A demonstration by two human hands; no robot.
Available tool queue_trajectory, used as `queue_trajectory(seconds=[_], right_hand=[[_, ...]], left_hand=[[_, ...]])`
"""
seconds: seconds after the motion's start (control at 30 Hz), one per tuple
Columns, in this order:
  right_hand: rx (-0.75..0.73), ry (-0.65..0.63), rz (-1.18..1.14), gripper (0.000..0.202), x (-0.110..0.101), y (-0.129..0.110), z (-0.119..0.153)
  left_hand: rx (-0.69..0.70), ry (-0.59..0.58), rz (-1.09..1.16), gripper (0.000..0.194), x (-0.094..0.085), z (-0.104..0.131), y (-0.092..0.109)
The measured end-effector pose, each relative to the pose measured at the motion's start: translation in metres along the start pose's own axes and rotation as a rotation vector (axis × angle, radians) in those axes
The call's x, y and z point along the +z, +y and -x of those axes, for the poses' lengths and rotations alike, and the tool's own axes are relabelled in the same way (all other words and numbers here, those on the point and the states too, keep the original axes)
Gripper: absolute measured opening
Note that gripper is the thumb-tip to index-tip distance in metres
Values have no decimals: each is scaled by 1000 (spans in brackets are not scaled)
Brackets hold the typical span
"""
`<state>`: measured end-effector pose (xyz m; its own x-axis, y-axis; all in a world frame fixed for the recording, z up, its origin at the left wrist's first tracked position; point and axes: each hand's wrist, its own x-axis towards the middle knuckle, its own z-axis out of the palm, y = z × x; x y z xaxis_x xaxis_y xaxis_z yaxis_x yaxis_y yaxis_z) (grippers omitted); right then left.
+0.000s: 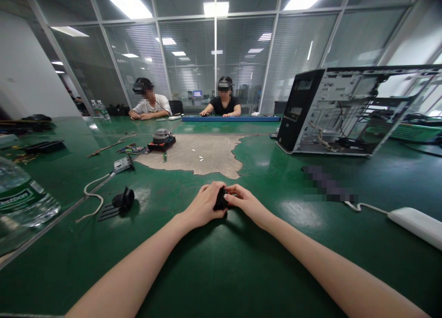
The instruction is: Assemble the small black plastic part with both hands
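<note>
hp logo [279, 139] on PC case [331, 108]

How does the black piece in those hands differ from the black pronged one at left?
The held piece sits between the left hand and right hand; the pronged piece lies on the green table. The held piece is partly covered; the pronged piece is uncovered. Both are black.

glossy tabletop [238, 267], shiny plastic bottle [26, 193]

We see a glossy green table [207, 276]. Behind it we make out a tall, pale-framed glass partition [188, 76] with slatted blinds [297, 69]; higher than the table, rectangular lights [131, 7] shine white, and beyond its left end stands a white wall [32, 73].
</note>
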<state>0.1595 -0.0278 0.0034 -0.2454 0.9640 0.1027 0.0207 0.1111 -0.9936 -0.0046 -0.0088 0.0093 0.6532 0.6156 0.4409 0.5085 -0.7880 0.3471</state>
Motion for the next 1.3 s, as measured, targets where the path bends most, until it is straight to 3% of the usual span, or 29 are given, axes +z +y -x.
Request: queue_trajectory(seconds=[0.17,0.5,0.7,0.9,1.1,1.3], right_hand=[[-33,-55,-44,32,1,-6,3],[4,26,53,29,1,1,0],[-37,-58,-26,36,0,-6,4],[-34,-13,-12,23,1,-2,3],[3,19,28,27,1,1,0],[-22,-38,-55,35,3,-6,4]], left_hand=[[-10,11,10,53,0,0,1],[-7,3,9,53,1,0,-1],[-3,-9,6,56,0,0,-1],[5,-5,7,57,-1,1,-1],[5,-6,9,55,-1,1,-2],[5,-15,6,58,0,1,-2]])
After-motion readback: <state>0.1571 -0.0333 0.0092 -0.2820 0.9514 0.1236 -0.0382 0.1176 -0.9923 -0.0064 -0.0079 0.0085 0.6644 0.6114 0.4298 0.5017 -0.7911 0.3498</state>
